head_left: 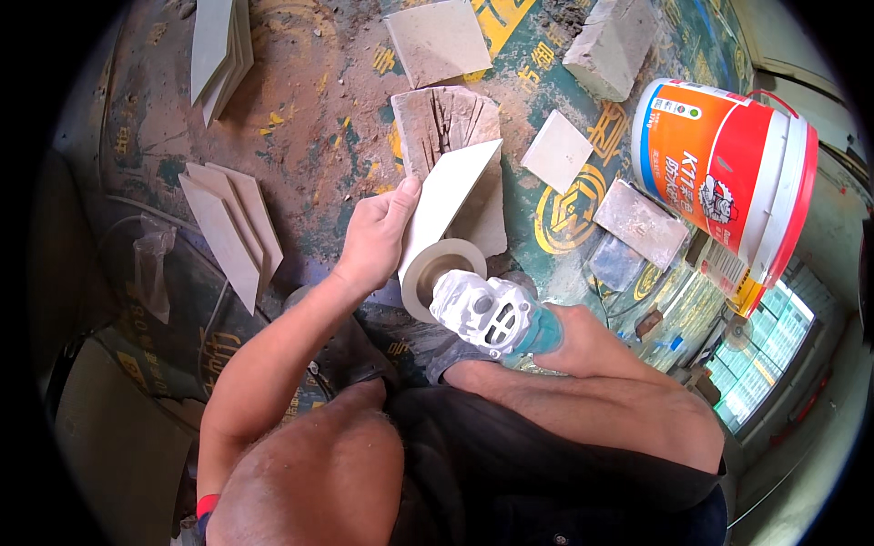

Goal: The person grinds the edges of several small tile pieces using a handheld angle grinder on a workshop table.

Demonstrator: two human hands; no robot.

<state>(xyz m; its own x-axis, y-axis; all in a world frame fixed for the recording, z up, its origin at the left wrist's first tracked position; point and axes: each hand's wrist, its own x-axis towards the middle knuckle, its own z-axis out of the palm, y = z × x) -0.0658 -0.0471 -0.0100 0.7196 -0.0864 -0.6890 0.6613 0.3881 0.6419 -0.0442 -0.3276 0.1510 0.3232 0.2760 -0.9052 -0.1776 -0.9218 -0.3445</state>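
Note:
A pale, slanted piece of tile (452,187) rests against a grooved stone block (487,214) in front of me. My left hand (378,227) is closed on the tile's left edge, thumb lying along its face. My right hand (566,335) is wrapped round the body of an angle grinder (487,314), coated in white dust with a teal rear part. The grinder's round disc (421,282) is at the tile's near end; whether it touches the edge I cannot tell. The right fingers are mostly hidden behind the tool.
Cut tiles stand in stacks at the left (232,227) and far left (218,55). A square tile (439,41), a smaller tile (557,150) and a stone block (614,45) lie beyond. An orange-red bucket (719,173) lies tipped at the right beside a brick (640,223).

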